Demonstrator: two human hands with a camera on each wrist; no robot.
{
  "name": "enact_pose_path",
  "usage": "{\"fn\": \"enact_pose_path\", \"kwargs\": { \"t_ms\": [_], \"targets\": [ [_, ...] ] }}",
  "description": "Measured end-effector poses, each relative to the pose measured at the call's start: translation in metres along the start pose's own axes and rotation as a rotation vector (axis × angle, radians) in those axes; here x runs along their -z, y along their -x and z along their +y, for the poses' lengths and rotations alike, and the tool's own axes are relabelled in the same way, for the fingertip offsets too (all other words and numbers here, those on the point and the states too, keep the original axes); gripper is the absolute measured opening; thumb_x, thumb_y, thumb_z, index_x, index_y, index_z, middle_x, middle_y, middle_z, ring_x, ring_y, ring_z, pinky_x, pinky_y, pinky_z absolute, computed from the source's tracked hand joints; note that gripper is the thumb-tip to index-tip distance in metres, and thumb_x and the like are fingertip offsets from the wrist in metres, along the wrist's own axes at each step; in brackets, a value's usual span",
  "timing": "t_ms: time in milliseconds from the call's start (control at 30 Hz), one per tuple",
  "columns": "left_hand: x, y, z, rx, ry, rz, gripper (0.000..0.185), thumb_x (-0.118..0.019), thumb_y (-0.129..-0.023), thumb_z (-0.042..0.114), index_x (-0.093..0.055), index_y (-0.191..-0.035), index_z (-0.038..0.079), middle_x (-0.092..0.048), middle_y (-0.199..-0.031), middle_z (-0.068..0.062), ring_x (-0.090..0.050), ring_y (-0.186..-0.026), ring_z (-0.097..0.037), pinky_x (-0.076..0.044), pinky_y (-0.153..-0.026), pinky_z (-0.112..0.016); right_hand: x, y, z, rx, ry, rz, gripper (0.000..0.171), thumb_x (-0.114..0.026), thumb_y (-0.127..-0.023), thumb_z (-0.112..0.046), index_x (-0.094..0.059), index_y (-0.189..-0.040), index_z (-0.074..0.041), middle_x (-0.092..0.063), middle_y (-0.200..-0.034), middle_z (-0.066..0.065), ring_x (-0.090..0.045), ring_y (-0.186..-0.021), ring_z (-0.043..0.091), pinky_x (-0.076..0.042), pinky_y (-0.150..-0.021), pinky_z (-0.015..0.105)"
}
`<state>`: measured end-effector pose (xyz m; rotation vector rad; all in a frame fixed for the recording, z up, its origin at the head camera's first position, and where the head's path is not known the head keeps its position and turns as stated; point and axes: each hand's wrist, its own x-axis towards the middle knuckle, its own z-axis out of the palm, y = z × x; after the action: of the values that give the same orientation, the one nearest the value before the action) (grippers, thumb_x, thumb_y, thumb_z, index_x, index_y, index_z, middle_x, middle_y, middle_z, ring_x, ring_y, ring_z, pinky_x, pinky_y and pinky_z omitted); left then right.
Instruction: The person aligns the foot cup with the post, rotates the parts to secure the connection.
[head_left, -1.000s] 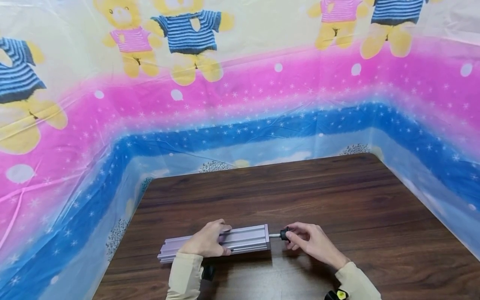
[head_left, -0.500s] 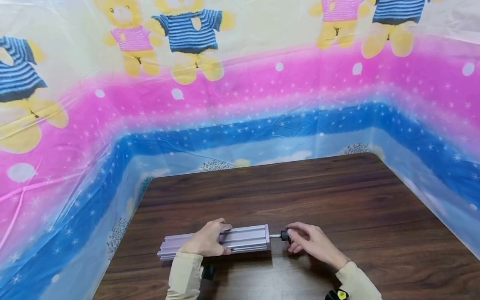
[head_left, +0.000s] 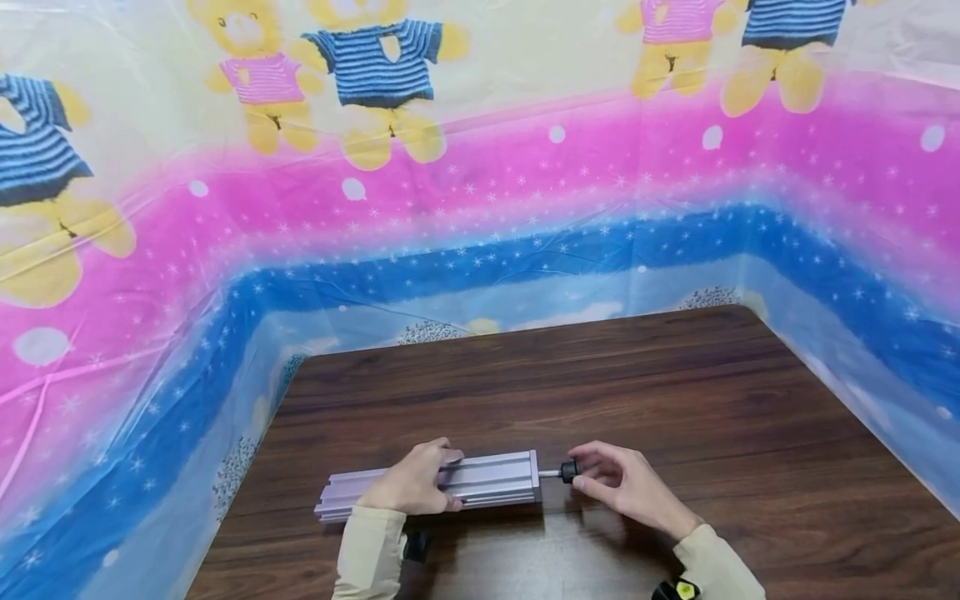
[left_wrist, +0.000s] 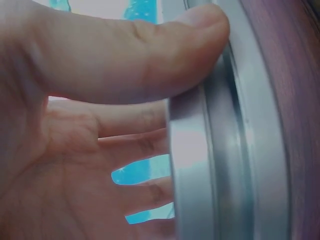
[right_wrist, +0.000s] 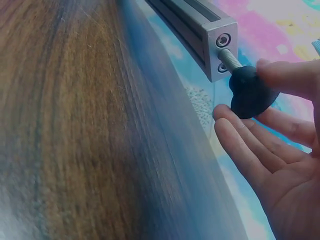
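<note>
A silver aluminium profile (head_left: pixel 498 475) lies lengthwise on the table. My left hand (head_left: pixel 411 483) grips it around the middle, thumb on the near side and fingers over the far side; in the left wrist view the thumb (left_wrist: pixel 165 55) presses along a groove. From the profile's right end plate (right_wrist: pixel 230 31), which has bolt heads in it, a threaded rod (right_wrist: pixel 230 60) sticks out. It carries a black knob (right_wrist: pixel 252 92) with a lobed shape. My right hand (head_left: pixel 630 492) holds this knob between thumb and fingers, the thumb on one side and fingertips round the other.
The brown wood-grain table (head_left: pixel 450 400) stretches away behind the profile. A printed curtain (head_left: pixel 480 200) with bears and pink and blue bands hangs round its back and sides. Black straps (head_left: pixel 416 546) sit at the cuffs.
The right fingers have shifted on the knob, spreading a little wider from the thumb. The left hand and the profile stay in place.
</note>
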<state>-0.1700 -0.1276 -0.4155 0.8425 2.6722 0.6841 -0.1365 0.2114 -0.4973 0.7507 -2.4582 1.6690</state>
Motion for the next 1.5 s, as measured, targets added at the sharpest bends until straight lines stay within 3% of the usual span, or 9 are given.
{"fn": "enact_pose_path", "kwargs": {
  "t_ms": [167,300,667,767,867,933,1133,1267,1500],
  "targets": [
    [-0.0004,-0.0017,-0.0008,-0.013,-0.013,0.015,0.068,-0.087,-0.075,0.014,-0.061,-0.133,-0.009,-0.056,-0.132,-0.027,-0.060,-0.115,-0.037,-0.049,-0.098,-0.054,0.0000,-0.0027,-0.0003,-0.037,-0.056,0.000,0.035,-0.068,-0.098,-0.016,-0.062,-0.124,0.006,-0.075,-0.095,0.016,-0.075,-0.079,0.022,-0.060,-0.070,0.034],
    [-0.0017,-0.0022,-0.0020,-0.012,-0.006,0.011,0.069,-0.086,-0.076,0.014,-0.059,-0.135,-0.008,-0.053,-0.137,-0.030,-0.057,-0.122,-0.042,-0.047,-0.101,-0.055,-0.0005,-0.0040,-0.0003,-0.085,-0.114,-0.017,0.036,-0.063,-0.101,-0.017,-0.059,-0.125,0.010,-0.074,-0.093,0.024,-0.075,-0.072,0.031,-0.060,-0.065,0.039],
    [-0.0007,-0.0011,-0.0003,-0.019,-0.023,0.013,0.067,-0.086,-0.076,0.013,-0.060,-0.134,-0.008,-0.052,-0.139,-0.031,-0.055,-0.126,-0.045,-0.047,-0.102,-0.056,-0.0020,-0.0027,-0.0001,-0.206,-0.131,-0.044,0.038,-0.049,-0.108,-0.030,-0.063,-0.120,0.003,-0.074,-0.089,0.022,-0.075,-0.073,0.028,-0.061,-0.067,0.039],
    [0.0000,-0.0008,-0.0008,-0.020,-0.017,0.015,0.067,-0.085,-0.076,0.012,-0.060,-0.135,-0.008,-0.053,-0.137,-0.029,-0.057,-0.123,-0.043,-0.048,-0.100,-0.056,-0.0027,0.0000,-0.0002,-0.162,-0.095,-0.027,0.038,-0.057,-0.105,-0.026,-0.060,-0.128,0.004,-0.072,-0.107,0.024,-0.076,-0.083,0.023,-0.061,-0.073,0.035],
    [-0.0002,-0.0007,-0.0017,-0.022,-0.021,0.017,0.067,-0.085,-0.076,0.013,-0.060,-0.135,-0.008,-0.055,-0.135,-0.027,-0.058,-0.119,-0.040,-0.049,-0.098,-0.054,-0.0031,0.0026,0.0002,-0.084,-0.046,-0.013,0.050,-0.070,-0.097,-0.022,-0.054,-0.138,0.001,-0.064,-0.128,0.026,-0.073,-0.095,0.017,-0.060,-0.080,0.032],
    [-0.0001,-0.0005,-0.0014,-0.021,-0.019,0.014,0.067,-0.085,-0.077,0.013,-0.060,-0.135,-0.008,-0.056,-0.134,-0.026,-0.059,-0.118,-0.039,-0.049,-0.097,-0.053,-0.0031,0.0032,0.0002,-0.047,-0.028,-0.008,0.055,-0.076,-0.092,-0.021,-0.054,-0.139,-0.002,-0.062,-0.132,0.023,-0.071,-0.099,0.013,-0.059,-0.082,0.030],
    [0.0000,-0.0011,-0.0010,-0.023,-0.013,0.012,0.066,-0.085,-0.076,0.012,-0.060,-0.134,-0.008,-0.054,-0.136,-0.028,-0.058,-0.122,-0.042,-0.048,-0.099,-0.055,-0.0031,0.0013,0.0016,-0.002,0.014,0.031,0.043,-0.078,-0.090,-0.017,-0.063,-0.128,-0.002,-0.072,-0.110,0.009,-0.071,-0.090,0.009,-0.059,-0.078,0.029],
    [-0.0001,-0.0015,-0.0015,-0.024,-0.025,0.012,0.066,-0.085,-0.076,0.013,-0.060,-0.134,-0.009,-0.056,-0.134,-0.026,-0.060,-0.117,-0.038,-0.049,-0.097,-0.053,-0.0035,-0.0004,0.0021,0.000,0.046,0.044,0.034,-0.075,-0.093,-0.018,-0.067,-0.122,-0.002,-0.074,-0.098,0.005,-0.070,-0.086,0.006,-0.059,-0.075,0.027],
    [-0.0026,-0.0010,-0.0033,-0.020,-0.035,0.007,0.066,-0.085,-0.077,0.015,-0.061,-0.134,-0.007,-0.056,-0.133,-0.025,-0.059,-0.116,-0.037,-0.049,-0.096,-0.053,-0.0052,-0.0023,0.0007,-0.085,-0.019,0.004,0.033,-0.069,-0.097,-0.019,-0.066,-0.119,0.007,-0.076,-0.090,0.013,-0.074,-0.076,0.019,-0.060,-0.069,0.031]
  ]
}}
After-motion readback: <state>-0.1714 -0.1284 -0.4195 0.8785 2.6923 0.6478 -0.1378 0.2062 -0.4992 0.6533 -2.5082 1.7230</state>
